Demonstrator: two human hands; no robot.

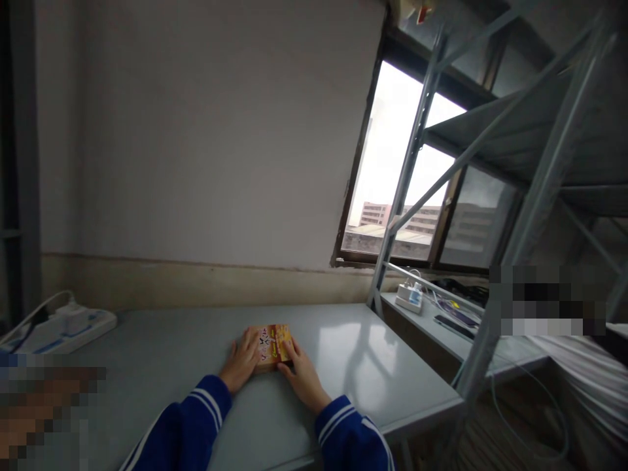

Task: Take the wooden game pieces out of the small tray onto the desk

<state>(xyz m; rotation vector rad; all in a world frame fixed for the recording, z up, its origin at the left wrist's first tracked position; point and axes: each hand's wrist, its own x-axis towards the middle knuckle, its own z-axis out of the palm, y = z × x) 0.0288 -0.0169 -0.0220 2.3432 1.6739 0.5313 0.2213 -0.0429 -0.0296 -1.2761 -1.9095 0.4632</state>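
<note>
A small flat box [273, 343] with a yellow, red and cream printed top lies on the grey tabletop. My left hand [242, 361] holds its left side, the fingers reaching over the edge of the top. Against the right side, my right hand [303, 376] grips with fingers along the far edge and the thumb at the near corner. Both wrists come out of blue sleeves with white stripes. The box's underside and part of its sides are hidden.
A white power strip [93, 322] with plugs sits at the table's left end. Metal shelf posts [400, 190] rise by a window at right. Beyond them, a second table carries another power strip [409, 297] and a phone [454, 326]. A partly pixelated person in striped cloth is at far right.
</note>
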